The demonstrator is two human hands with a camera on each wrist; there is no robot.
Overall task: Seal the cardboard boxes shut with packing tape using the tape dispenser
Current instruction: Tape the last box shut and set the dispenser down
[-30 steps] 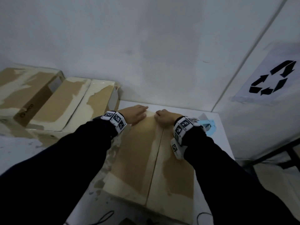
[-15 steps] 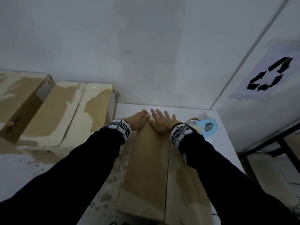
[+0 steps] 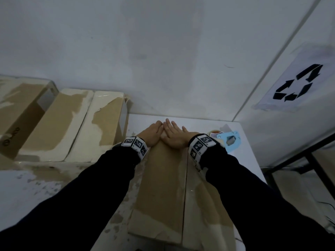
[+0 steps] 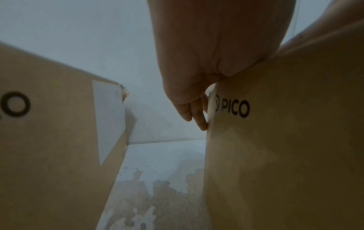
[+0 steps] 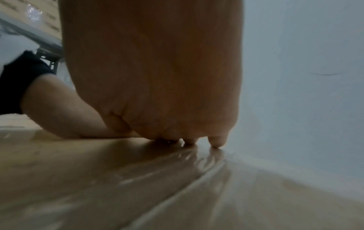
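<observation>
boxes: 4 brown cardboard boxes in view. 1 long brown cardboard box [image 3: 163,187] on the white table [image 3: 248,156], its two top flaps meeting at a centre seam; 3 more brown cardboard boxes [image 3: 59,124] side by side to the left, tops patchy with pale torn paper.
box surface: matte brown card, glossy clear tape [image 5: 187,169] wrinkled along the far end, "PICO" printed in black on the side.
left hand [image 3: 152,134]: flat at the far end of the long box, fingers together and bent down over the far edge, fingertips [image 4: 202,124] touching the end face.
right hand [image 3: 174,136]: fingers spread and straight, palm pressed flat on the taped far end, touching the left hand.
dispenser: 1 light-blue plastic tape dispenser [image 3: 229,140] lying on the table just right of the right wrist, held by nobody.
wrists: 2 white bands with black square markers [image 3: 199,144].
wall: 1 white sheet with black recycling arrows [image 3: 299,84].
</observation>
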